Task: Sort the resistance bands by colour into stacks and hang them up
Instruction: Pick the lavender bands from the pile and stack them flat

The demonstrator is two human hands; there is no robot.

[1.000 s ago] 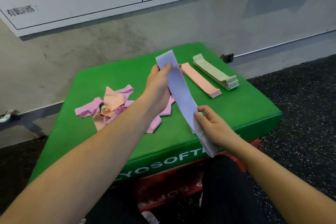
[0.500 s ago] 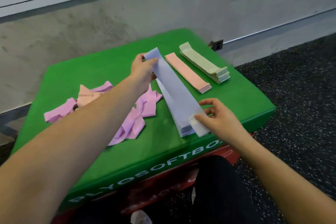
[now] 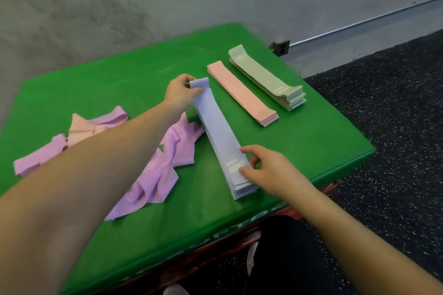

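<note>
- A second ago you held the blue band (image 3: 217, 124) up in the air between both hands; now it lies along the top of the blue stack (image 3: 236, 185) on the green counter (image 3: 311, 141)
- Your left hand (image 3: 180, 94) pinches the far end of that band, which curls up off the stack
- Your right hand (image 3: 266, 170) rests on the near end, thumb pressing the band down and fingers loosely bent beside the stack's edge
- So this band is all but placed; only its far end needs letting go and smoothing flat
- The pink stack (image 3: 242, 92) and the pale green stack (image 3: 266, 76) sit neatly beyond, side by side
- Still unsorted: the purple bands (image 3: 163, 167) and a peach band (image 3: 81, 128) in a loose heap under your left arm
- Nothing is hung yet, so I judge sorting to be past halfway
</note>
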